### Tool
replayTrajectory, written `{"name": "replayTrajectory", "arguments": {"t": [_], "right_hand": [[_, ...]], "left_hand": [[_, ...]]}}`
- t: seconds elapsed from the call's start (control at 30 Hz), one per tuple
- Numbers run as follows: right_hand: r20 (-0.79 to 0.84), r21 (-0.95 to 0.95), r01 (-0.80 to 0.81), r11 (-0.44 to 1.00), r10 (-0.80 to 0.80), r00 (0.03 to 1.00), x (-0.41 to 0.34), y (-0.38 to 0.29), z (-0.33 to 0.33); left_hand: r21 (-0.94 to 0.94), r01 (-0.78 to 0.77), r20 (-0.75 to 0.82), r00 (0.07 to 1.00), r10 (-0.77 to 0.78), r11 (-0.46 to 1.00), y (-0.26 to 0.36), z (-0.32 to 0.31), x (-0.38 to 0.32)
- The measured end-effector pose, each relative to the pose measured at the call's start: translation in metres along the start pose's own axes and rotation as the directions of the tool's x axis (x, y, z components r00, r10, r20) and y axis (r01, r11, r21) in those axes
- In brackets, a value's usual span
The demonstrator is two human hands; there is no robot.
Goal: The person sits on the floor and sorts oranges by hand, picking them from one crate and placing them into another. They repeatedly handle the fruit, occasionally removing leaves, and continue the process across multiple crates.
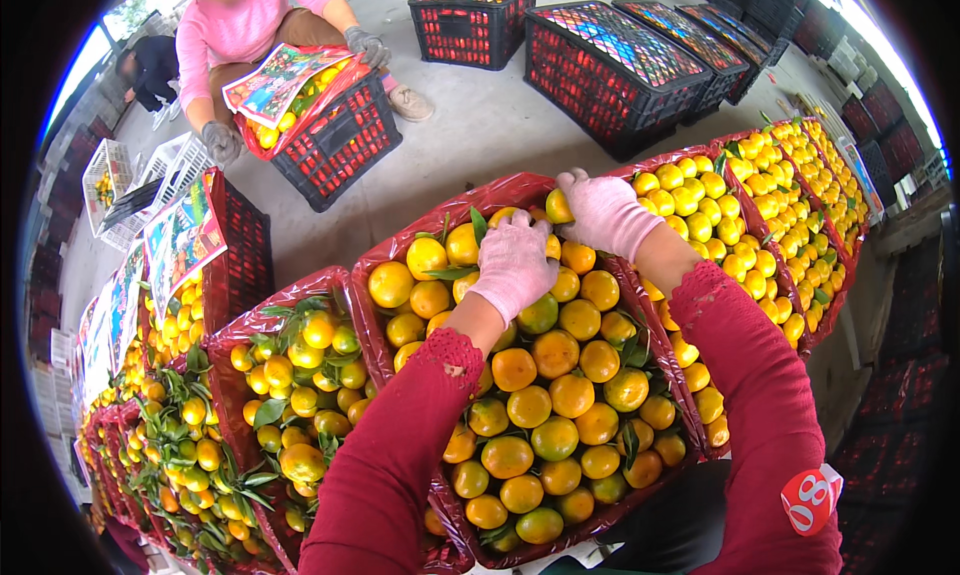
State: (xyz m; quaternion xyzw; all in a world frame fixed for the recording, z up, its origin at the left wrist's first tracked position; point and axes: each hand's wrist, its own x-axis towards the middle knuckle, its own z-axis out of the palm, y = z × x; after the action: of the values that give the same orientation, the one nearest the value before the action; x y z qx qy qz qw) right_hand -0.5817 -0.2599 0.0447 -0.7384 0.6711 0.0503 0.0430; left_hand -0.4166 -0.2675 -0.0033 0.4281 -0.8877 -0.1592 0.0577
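Observation:
Both my hands wear pale pink knit gloves and reach to the far end of a crate lined with red plastic film [517, 188], filled with rows of orange and greenish mandarins [555, 353]. My right hand [606, 209] grips a mandarin [559, 206] at the far right corner of this crate. My left hand [517, 263] rests on the fruit just left of it, fingers bent downward; whether it grips one is hidden. A green leaf [478, 226] sticks up beside the left fingers.
More lined crates of mandarins stand at the right [697, 200] and left [300, 380], the left ones leafy. Across the floor, a person in grey gloves handles a black crate [337, 139] with a printed sheet [281, 83]. Closed black crates [607, 72] stand beyond.

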Motion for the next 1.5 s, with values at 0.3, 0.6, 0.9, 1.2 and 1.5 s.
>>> {"name": "replayTrajectory", "arguments": {"t": [0.3, 0.6, 0.9, 1.2, 1.5], "right_hand": [[-0.009, -0.315, 0.136, 0.939, -0.146, 0.989, 0.005, -0.014, 0.006], [0.145, -0.087, 0.023, 0.996, -0.011, 0.989, 0.009, -0.016, 0.005], [0.244, -0.21, -0.066, 0.975, 0.118, 0.963, 0.019, -0.043, 0.015], [0.116, 0.056, 0.067, 0.996, -0.073, 0.99, 0.0, -0.006, 0.011], [0.253, -0.293, 0.149, 0.944, -0.074, 0.965, 0.024, -0.024, 0.032]], "left_hand": [[-0.009, -0.026, -0.032, 0.999, 0.025, 1.0, -0.004, 0.006, 0.0], [-0.031, -0.057, -0.08, 0.995, 0.055, 0.998, -0.007, 0.008, -0.003], [-0.03, -0.084, -0.107, 0.991, 0.081, 0.996, -0.01, 0.012, -0.007], [-0.155, -0.13, -0.214, 0.972, 0.095, 0.979, -0.016, 0.021, -0.006], [-0.077, -0.126, -0.216, 0.971, 0.107, 0.989, -0.02, 0.027, -0.005]]}}
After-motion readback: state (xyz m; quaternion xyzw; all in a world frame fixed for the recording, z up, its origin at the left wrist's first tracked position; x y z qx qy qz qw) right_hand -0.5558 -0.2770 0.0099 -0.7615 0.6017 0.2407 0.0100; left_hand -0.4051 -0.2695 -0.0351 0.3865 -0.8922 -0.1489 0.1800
